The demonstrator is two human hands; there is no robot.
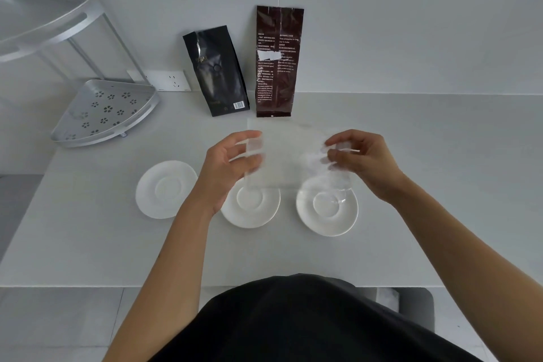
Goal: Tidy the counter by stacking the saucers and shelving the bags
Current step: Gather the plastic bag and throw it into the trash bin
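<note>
Three white saucers lie in a row on the counter: the left saucer (pixel 166 189), the middle saucer (pixel 251 207), the right saucer (pixel 327 209). Above them I hold a clear plastic bag (pixel 282 156) stretched between both hands. My left hand (pixel 232 161) grips its left edge and my right hand (pixel 361 160) pinches its crumpled right end. A black bag (pixel 216 70) and a taller brown bag (pixel 277 62) lean upright against the back wall.
A two-tier metal corner shelf stands at the back left, with a perforated lower tray (pixel 105 112) and an upper tray (pixel 44 15). A wall socket (pixel 170 79) sits behind it. The counter's front edge (pixel 117 285) runs near my body.
</note>
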